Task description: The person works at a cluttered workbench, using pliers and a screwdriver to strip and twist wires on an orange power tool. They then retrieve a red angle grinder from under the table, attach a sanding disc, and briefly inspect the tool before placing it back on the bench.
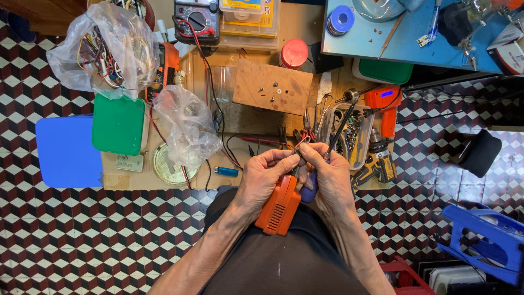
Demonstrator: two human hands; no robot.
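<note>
An orange plastic device casing (279, 205) with vent slots rests on my lap, tilted. My left hand (265, 176) grips its upper end, fingers curled over the top edge. My right hand (326, 176) holds a screwdriver (334, 137) with a dark shaft and a blue-purple handle, pressed against the top of the casing beside the left fingers. Both hands touch each other above the casing. The point where the tool meets the casing is hidden by my fingers.
A low wooden board (240, 123) holds a multimeter (196, 19), two clear bags of wires (103, 46), a green box (118, 124), a clear tray of tools (349, 134), an orange drill (385, 106) and a blue lighter (226, 171). A blue stool (486, 240) stands right.
</note>
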